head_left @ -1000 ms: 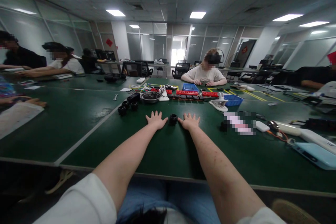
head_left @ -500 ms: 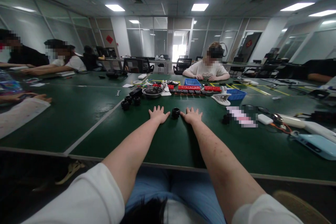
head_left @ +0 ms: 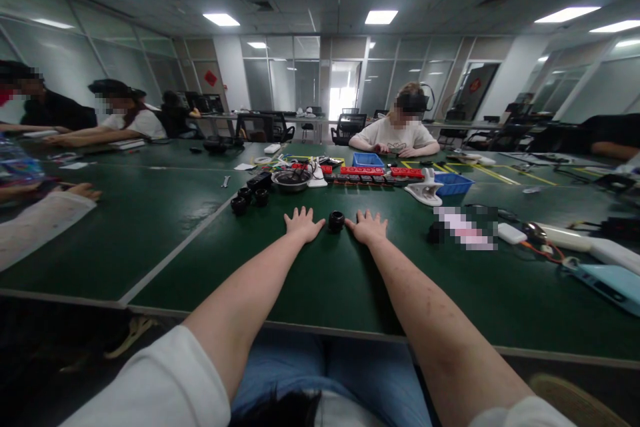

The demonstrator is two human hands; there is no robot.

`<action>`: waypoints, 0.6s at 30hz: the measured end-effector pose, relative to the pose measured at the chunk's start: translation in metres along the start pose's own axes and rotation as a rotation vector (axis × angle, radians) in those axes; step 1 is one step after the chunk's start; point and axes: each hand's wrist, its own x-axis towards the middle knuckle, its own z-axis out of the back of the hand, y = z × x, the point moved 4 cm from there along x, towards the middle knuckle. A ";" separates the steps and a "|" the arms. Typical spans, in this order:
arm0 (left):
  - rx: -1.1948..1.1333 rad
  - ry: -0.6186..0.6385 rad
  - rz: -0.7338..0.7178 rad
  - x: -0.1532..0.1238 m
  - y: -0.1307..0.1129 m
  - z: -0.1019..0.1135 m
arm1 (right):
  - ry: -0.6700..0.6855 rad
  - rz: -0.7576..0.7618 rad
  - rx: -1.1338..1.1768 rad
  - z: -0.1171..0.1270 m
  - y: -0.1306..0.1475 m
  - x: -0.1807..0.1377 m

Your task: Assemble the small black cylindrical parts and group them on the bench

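- Left hand [head_left: 302, 225] lies palm down on the green table [head_left: 325, 293], fingers fanned apart, gripping nothing.
- Right hand [head_left: 369, 227] lies the same way, fingers spread and free of any object; the two hands are well apart from each other.
- Between the two thumbs stands the small black round piece [head_left: 336, 221], upright on the table. Its edge is just beside each thumb tip; whether either thumb touches it, I cannot tell.
- Compared with half a second ago, both hands and the black round piece keep the same arrangement; only the view has shifted a little, so the table things sit slightly lower in it.
- Compared with one second ago, the spread of the fingers is also unchanged, and a red patch once seen at the far right edge has gone out of view.
- Metal bowl [head_left: 293, 187], beyond the left hand: its inside looks dark, and its contents cannot be made out.
- Blue bin [head_left: 456, 187], beyond and to the right of the right hand, just beside a white stand [head_left: 425, 192]: its contents cannot be told.
- Blue tray [head_left: 369, 164], farther back, behind the red strips [head_left: 362, 171]: its contents are too small to make out.
- More black pieces [head_left: 239, 205] cluster near the bowl, on its left, standing on the bare tabletop.
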 end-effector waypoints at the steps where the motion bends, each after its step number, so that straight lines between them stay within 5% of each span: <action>1: -0.004 -0.010 -0.002 -0.001 -0.001 0.001 | -0.013 0.004 0.005 0.000 0.001 -0.001; 8: -0.018 -0.257 -0.065 -0.031 -0.006 0.030 | -0.209 0.076 0.080 0.022 0.003 -0.017; 12: -0.092 -0.453 -0.493 -0.064 -0.011 0.044 | -0.309 0.296 0.353 0.045 0.001 -0.035; 15: -0.134 -0.367 -0.824 -0.086 -0.019 0.041 | -0.264 0.409 0.473 0.051 0.002 -0.048; 18: -0.221 -0.328 -0.919 -0.088 -0.028 0.039 | -0.252 0.594 0.668 0.052 0.010 -0.051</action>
